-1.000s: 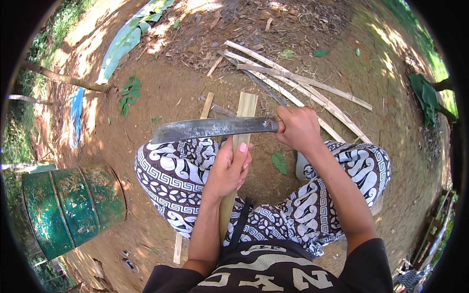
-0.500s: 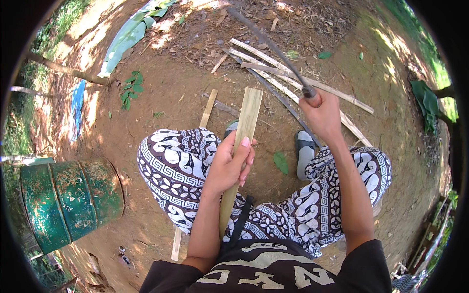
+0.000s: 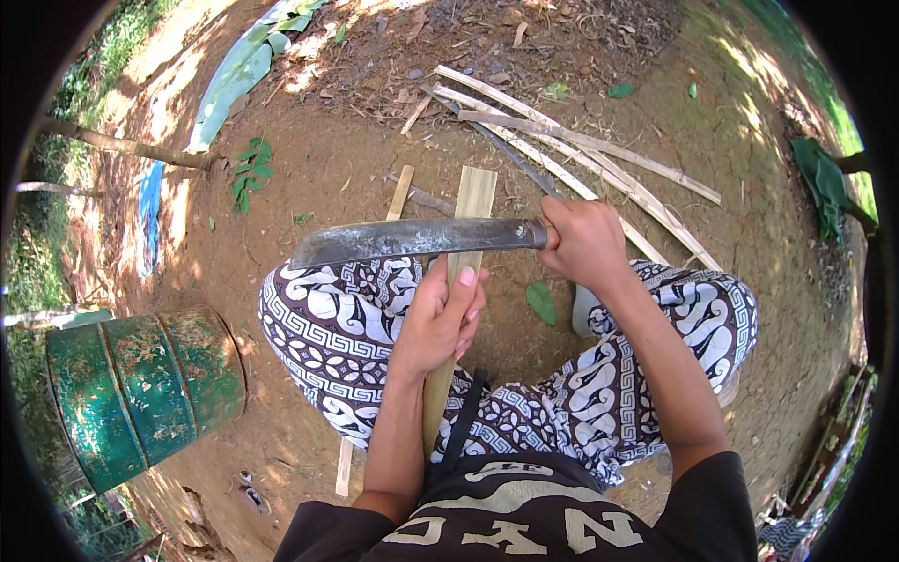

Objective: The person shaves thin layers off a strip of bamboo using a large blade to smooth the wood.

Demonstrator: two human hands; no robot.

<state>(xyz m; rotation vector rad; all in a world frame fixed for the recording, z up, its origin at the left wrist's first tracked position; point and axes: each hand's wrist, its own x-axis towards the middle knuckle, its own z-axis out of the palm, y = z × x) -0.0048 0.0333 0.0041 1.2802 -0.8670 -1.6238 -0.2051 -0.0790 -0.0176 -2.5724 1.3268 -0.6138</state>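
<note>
My left hand (image 3: pixel 440 314) is closed around a flat, pale bamboo strip (image 3: pixel 477 192), which runs from my lap out past my knees. The handle of a machete is in my closed right hand (image 3: pixel 588 242). Its broad dark blade (image 3: pixel 403 241) lies crosswise over the strip, a little beyond my left thumb, with the tip pointing left over my left knee. Whether the edge touches the strip or only hovers over it, I cannot tell.
Several split bamboo strips (image 3: pixel 590 155) lie crossed on the dirt ahead to the right. A short strip (image 3: pixel 400 192) lies beyond my left knee. At the left a rusty green drum (image 3: pixel 145 389) lies near a blue cloth (image 3: pixel 150 215). A large banana leaf (image 3: pixel 234 80) is farther off.
My right hand has swung the machete from pointing up and away to lying sideways across the bamboo strip, moving slightly left and nearer. My left hand keeps its grip on the strip.
</note>
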